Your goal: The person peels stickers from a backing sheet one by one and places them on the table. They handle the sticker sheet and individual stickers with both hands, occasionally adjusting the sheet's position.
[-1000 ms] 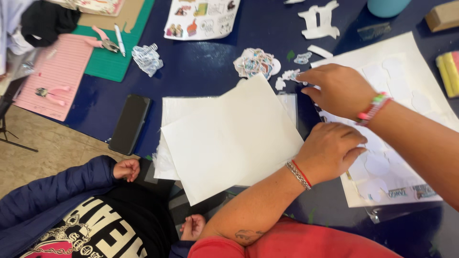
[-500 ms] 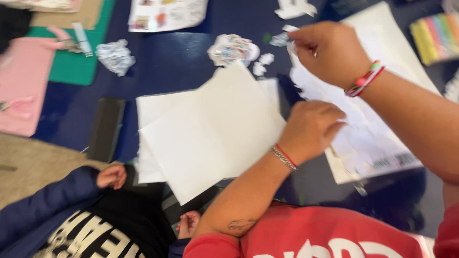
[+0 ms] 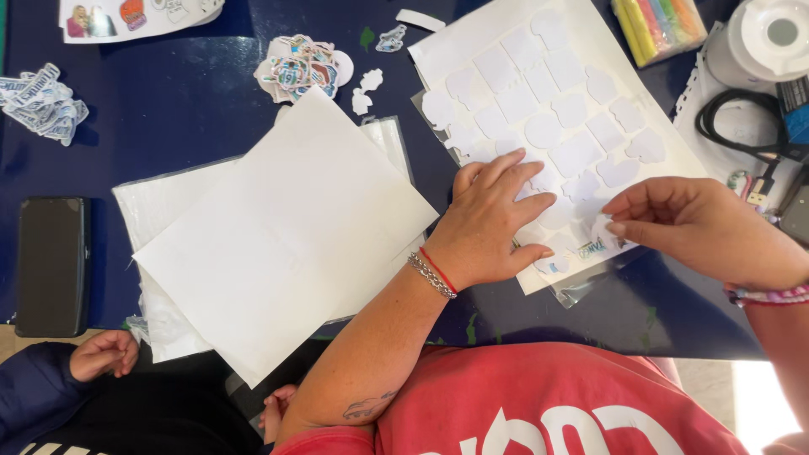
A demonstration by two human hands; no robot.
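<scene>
White sheet (image 3: 590,93): now square under both hands, after the view shifted.
Left hand (image 3: 489,223): spread flat, pressing it down.
Right hand (image 3: 691,223): fingertips pinching a sticker (image 3: 600,240) at its lower edge, peeling resumed.

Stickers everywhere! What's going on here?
A person in a red shirt is working on a white sticker sheet on a dark blue table. The left hand lies flat on the sheet, pressing it down. The right hand pinches at a sticker near its bottom edge. A pile of loose stickers sits nearby.
</scene>
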